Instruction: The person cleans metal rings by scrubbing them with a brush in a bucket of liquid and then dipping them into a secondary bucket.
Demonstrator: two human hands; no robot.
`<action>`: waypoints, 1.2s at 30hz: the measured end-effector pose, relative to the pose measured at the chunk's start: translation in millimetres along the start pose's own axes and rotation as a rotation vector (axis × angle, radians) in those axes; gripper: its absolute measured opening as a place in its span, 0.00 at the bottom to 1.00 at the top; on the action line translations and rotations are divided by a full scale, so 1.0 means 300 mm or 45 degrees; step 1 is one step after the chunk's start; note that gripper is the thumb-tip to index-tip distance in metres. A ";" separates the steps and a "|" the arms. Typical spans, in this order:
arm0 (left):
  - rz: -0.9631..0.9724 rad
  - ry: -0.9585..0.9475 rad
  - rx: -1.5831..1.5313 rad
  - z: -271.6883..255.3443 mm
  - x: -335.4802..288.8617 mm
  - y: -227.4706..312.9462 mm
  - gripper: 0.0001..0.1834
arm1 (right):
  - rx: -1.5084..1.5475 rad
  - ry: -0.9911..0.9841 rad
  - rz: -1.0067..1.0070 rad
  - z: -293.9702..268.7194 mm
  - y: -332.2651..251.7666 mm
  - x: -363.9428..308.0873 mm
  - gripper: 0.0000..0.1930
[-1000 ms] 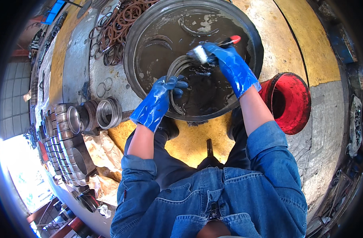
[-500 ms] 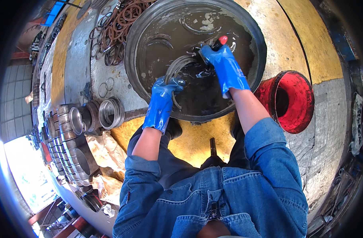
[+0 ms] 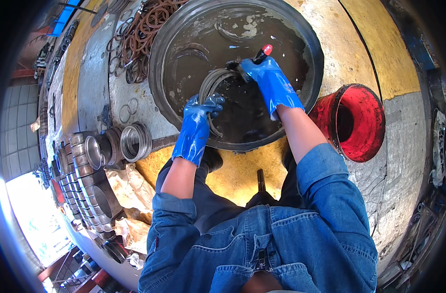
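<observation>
My left hand (image 3: 202,108), in a blue rubber glove, grips a bundle of thin grey metal rings (image 3: 214,82) over a wide round tub (image 3: 158,73) of dark liquid. In my right hand (image 3: 260,71), gloved the same way, is a brush (image 3: 265,52) with a black, red-tipped handle. Its working end meets the far right part of the rings, partly hidden by the glove. Other rings (image 3: 190,51) show in the liquid near the tub's far left side.
Rusty rings (image 3: 147,30) lie piled left of the tub. Clean rings (image 3: 135,141) and metal sleeves (image 3: 93,151) stand nearer, beside brown paper (image 3: 130,188). A red bucket-like container (image 3: 367,124) lies tipped at the right.
My right hand has shifted slightly left with the brush, bringing it against the rings. The left hand still holds the rings, now tilted a little higher.
</observation>
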State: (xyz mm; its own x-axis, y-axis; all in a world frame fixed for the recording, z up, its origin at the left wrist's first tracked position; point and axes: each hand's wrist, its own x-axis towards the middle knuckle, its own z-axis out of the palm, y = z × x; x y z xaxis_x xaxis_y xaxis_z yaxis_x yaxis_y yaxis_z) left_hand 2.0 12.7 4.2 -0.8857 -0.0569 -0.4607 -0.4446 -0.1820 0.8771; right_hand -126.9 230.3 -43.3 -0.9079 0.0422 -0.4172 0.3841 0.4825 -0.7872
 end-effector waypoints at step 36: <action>0.110 -0.409 0.044 0.115 -0.017 -0.067 0.23 | 0.641 0.268 0.045 -0.289 0.047 -0.133 0.22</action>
State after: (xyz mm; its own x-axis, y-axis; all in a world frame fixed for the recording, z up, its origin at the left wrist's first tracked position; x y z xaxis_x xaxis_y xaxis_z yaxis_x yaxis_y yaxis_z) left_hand 11.0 50.5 -6.5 -0.9146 0.2431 -0.3230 -0.3656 -0.1560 0.9176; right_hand -99.7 311.2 1.5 -0.8872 0.2497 -0.3879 0.4009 0.0011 -0.9161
